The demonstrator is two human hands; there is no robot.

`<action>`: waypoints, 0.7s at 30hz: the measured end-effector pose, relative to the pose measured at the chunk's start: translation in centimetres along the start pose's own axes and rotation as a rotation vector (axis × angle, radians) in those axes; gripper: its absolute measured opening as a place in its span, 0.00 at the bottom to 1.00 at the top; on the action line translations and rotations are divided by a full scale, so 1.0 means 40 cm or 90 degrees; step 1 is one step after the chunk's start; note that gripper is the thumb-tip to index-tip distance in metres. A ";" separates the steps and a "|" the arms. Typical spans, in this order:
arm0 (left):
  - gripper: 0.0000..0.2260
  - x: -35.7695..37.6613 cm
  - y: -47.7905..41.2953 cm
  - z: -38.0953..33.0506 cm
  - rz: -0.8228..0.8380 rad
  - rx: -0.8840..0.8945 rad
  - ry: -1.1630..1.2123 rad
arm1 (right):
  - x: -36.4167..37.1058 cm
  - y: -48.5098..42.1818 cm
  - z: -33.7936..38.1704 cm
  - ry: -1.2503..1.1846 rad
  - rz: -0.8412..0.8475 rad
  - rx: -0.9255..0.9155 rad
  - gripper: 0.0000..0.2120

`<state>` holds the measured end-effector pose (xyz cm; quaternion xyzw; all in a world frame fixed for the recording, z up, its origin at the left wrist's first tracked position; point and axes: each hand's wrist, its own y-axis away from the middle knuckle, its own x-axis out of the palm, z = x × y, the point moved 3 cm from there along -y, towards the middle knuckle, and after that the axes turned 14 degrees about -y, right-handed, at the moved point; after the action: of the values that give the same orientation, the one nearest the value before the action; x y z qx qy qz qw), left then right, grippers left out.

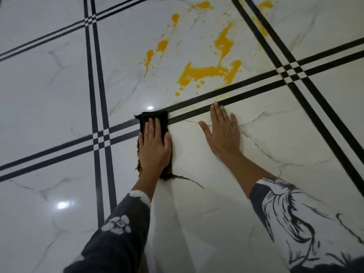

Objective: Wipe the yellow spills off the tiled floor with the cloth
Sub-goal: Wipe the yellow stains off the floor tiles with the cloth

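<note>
A dark folded cloth (154, 118) lies flat on the white marble floor, across the double black line. My left hand (154, 149) presses down on it, palm flat, fingers together on top. My right hand (222, 132) rests flat on the bare tile to the right, fingers spread, holding nothing; its fingertips touch the black line. Yellow spills sit further away: a large puddle (208, 72), a streak (224, 41) above it, and smaller blobs (155, 51) to the left. More yellow marks (265, 5) lie at the far top right.
Glossy white tiles (49, 85) are divided by pairs of black lines (94, 75). Small yellow droplets are scattered around the big puddle. A frayed thread (189, 180) trails from the cloth's near end. Patterned black-and-white sleeves cover both forearms.
</note>
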<state>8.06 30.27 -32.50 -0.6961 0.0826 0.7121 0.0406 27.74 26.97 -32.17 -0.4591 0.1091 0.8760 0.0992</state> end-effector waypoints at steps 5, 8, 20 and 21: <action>0.32 -0.012 -0.094 0.007 0.040 -0.145 0.009 | 0.013 0.008 -0.020 0.026 -0.016 -0.031 0.39; 0.38 -0.020 -0.110 -0.041 0.043 0.013 -0.023 | 0.010 0.005 -0.018 0.020 -0.014 -0.030 0.36; 0.20 -0.069 0.064 -0.359 0.073 0.279 0.221 | -0.123 0.063 -0.184 -0.126 -0.175 0.243 0.30; 0.19 -0.081 0.070 -0.384 0.112 0.222 0.345 | -0.133 0.073 -0.197 -0.144 -0.189 0.259 0.30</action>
<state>22.81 25.05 -29.36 -0.8331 0.2706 0.4767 0.0740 36.08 21.57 -31.84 -0.3401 0.2025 0.8576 0.3283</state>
